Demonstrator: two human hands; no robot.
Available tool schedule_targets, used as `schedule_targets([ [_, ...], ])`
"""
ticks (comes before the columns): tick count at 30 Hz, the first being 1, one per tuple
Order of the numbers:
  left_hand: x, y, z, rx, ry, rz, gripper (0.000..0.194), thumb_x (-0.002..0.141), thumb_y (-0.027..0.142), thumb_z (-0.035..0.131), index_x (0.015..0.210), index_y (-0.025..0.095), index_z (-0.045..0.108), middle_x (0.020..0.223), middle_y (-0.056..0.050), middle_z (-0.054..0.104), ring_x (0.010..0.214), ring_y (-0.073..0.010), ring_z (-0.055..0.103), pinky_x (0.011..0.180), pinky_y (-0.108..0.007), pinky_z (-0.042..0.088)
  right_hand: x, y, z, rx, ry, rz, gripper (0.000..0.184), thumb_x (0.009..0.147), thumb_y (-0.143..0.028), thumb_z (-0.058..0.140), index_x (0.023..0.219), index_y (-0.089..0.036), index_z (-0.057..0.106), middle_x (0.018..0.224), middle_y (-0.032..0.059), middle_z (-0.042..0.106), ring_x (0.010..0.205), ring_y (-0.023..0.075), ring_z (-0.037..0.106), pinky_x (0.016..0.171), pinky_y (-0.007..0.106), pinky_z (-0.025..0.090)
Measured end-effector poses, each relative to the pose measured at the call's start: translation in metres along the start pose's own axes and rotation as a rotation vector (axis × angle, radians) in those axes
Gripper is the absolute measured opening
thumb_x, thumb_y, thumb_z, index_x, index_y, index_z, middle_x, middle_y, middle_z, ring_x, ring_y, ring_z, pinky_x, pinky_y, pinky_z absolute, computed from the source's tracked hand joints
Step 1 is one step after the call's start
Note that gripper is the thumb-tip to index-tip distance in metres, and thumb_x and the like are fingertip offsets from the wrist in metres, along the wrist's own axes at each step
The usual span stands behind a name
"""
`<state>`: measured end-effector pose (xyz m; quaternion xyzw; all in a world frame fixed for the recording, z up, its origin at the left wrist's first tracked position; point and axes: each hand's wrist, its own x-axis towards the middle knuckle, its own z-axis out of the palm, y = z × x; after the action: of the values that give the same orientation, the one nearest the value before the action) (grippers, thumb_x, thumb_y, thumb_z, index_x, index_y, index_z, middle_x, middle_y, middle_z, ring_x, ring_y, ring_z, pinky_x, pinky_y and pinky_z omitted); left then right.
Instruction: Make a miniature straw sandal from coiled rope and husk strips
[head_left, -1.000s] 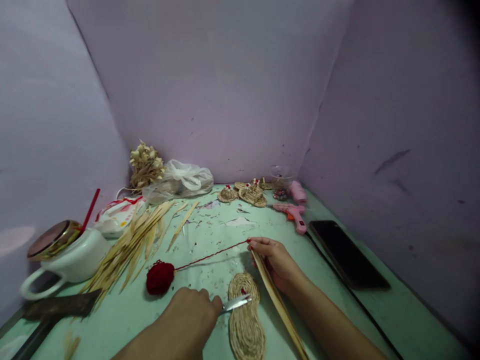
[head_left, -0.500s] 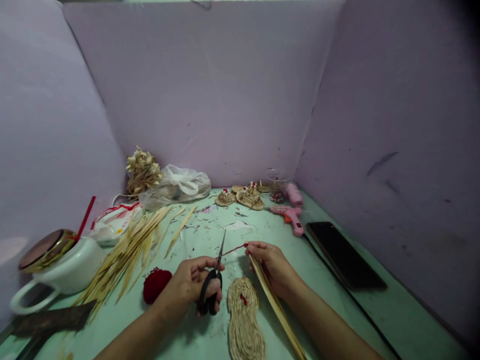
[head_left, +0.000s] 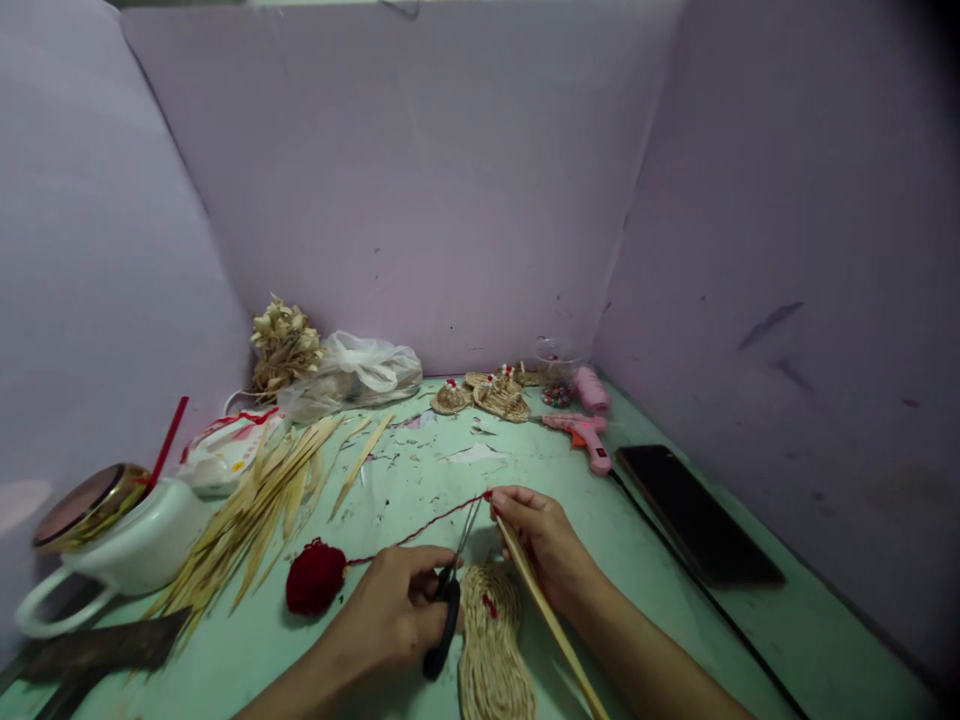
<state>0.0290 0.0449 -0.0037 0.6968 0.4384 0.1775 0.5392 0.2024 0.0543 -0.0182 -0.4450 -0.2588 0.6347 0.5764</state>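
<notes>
My left hand (head_left: 401, 605) grips black-handled scissors (head_left: 448, 610), their blades pointing up and meeting the red yarn (head_left: 442, 514) close to my other hand. Pinched in my right hand (head_left: 536, 535) are a folded pale straw strip (head_left: 551, 610) and the yarn end at its tip. The yarn runs left to a dark red ball (head_left: 315, 577) lying on the table. Between my forearms is a coiled straw sole shape (head_left: 491, 650) with a small red mark on its upper part. The fingertips inside the scissor handles are partly hidden.
Loose straw strips (head_left: 262, 500) lie at left beside a white mug (head_left: 142, 535) and a dark blade-like tool (head_left: 105, 645). A pink glue gun (head_left: 585, 433) and a black phone (head_left: 697, 515) sit at right. Small straw slippers (head_left: 499, 398) are at the back.
The scissors have moved right and turned, bringing their blades to the yarn near my right hand. More of the yarn up to the ball now shows. My right hand has barely moved.
</notes>
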Motion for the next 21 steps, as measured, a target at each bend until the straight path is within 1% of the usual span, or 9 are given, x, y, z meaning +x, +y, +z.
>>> schedule_targets([
  [5,-0.004,0.009,0.000,0.216,0.123,0.064,0.017,0.065,0.023,0.051,0.074,0.013,0.061,0.056,0.003,0.047,0.052,-0.0086,0.036,0.048,-0.019,0.026,-0.008,0.005,0.011,-0.016,-0.061,0.051,0.020,0.058,-0.030,0.067,0.063,-0.015,0.054,0.041,-0.0067,0.047,0.032,0.0049,0.039,0.033,0.017,0.038],
  [7,-0.006,0.012,0.001,0.276,0.151,0.076,0.016,0.066,0.023,0.050,0.072,0.014,0.061,0.056,0.003,0.048,0.053,-0.0089,0.037,0.048,-0.019,0.027,-0.011,0.006,0.015,-0.011,-0.073,0.064,0.017,0.060,-0.028,0.063,0.061,-0.016,0.052,0.039,-0.0064,0.047,0.032,0.0052,0.040,0.033,0.017,0.038],
  [11,-0.008,0.018,0.003,0.324,0.177,0.087,0.014,0.067,0.022,0.048,0.071,0.014,0.059,0.056,0.003,0.047,0.053,-0.0088,0.037,0.048,-0.019,0.027,-0.015,0.009,0.019,-0.017,-0.050,0.065,0.010,0.058,-0.022,0.058,0.060,-0.016,0.051,0.046,-0.0036,0.053,0.036,0.0063,0.046,0.035,0.016,0.039],
  [16,-0.007,0.022,0.007,0.277,0.155,0.120,0.010,0.068,0.019,0.046,0.067,0.015,0.055,0.058,0.003,0.048,0.054,-0.0086,0.038,0.049,-0.019,0.028,-0.021,0.012,0.024,-0.017,-0.045,0.064,0.011,0.062,-0.024,0.056,0.060,-0.016,0.049,0.044,-0.0030,0.053,0.034,0.0057,0.046,0.036,0.016,0.037],
  [21,-0.007,0.021,0.014,0.100,0.127,0.111,0.009,0.065,0.018,0.048,0.068,0.015,0.057,0.058,0.002,0.052,0.054,-0.0100,0.042,0.050,-0.020,0.032,-0.026,0.016,0.028,0.007,-0.025,0.063,0.013,0.065,-0.026,0.056,0.062,-0.016,0.048,0.044,-0.0033,0.055,0.034,0.0064,0.048,0.037,0.016,0.036],
])
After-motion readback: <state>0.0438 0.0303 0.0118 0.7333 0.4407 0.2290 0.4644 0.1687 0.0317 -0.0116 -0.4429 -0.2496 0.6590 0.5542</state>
